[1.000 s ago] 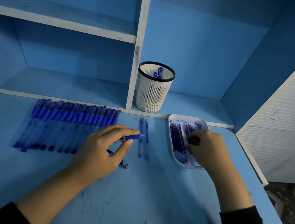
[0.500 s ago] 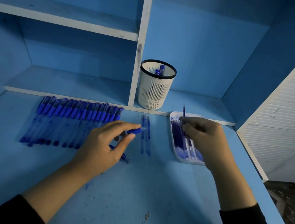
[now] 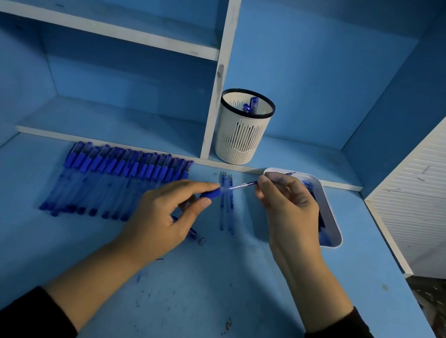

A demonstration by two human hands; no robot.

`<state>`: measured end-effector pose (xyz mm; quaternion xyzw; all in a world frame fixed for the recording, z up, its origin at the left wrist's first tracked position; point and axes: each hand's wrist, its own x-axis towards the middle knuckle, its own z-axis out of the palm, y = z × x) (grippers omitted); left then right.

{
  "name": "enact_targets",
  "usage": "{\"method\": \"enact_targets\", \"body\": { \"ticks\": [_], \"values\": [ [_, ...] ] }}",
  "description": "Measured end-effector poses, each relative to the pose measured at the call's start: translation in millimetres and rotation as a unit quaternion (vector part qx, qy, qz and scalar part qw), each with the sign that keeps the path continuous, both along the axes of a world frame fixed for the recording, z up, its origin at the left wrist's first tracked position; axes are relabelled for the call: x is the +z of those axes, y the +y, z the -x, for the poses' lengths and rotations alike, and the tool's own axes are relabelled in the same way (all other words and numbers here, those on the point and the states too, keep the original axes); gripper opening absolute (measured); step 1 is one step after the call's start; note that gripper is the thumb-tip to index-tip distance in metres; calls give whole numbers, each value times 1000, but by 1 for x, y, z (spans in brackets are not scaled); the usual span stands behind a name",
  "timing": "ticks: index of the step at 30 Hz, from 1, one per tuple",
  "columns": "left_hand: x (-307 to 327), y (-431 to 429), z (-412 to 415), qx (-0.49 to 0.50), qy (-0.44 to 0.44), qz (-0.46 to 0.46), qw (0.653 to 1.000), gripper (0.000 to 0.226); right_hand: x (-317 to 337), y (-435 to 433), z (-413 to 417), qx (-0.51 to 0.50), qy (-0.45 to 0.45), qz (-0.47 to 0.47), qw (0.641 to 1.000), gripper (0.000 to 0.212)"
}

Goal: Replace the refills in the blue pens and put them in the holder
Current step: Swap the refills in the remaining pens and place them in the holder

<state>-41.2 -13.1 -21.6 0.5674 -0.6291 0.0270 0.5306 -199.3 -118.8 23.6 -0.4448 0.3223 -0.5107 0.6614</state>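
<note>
Right hand (image 3: 291, 210) pinching refill (image 3: 242, 185), tip slanting left (toward barrel (image 3: 211, 193))

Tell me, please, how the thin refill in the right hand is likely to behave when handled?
The refill looks long and very thin, so it is probably light and slightly bendy. Its shaft appears round, so it may roll on the flat desk. The right hand manages it with a fingertip pinch, suggesting little force is needed.
</note>
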Motion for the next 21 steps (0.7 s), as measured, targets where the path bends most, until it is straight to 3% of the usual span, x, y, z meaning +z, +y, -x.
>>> {"method": "enact_targets", "body": {
  "ticks": [6,11,16,21],
  "values": [
    [0,-1,-1,1,-6,5,1000,28,-1,1,2,-11,18,30,999,9],
    [0,-1,-2,2,-4,11,1000,28,8,7,7,-33,65,157,985,8],
    [3,0,0,2,0,25,1000,27,4,24,2,51,105,280,953,13],
    [3,0,0,6,-22,37,999,25,-3,21,-3,-5,135,299,945,16]
  ]
}}
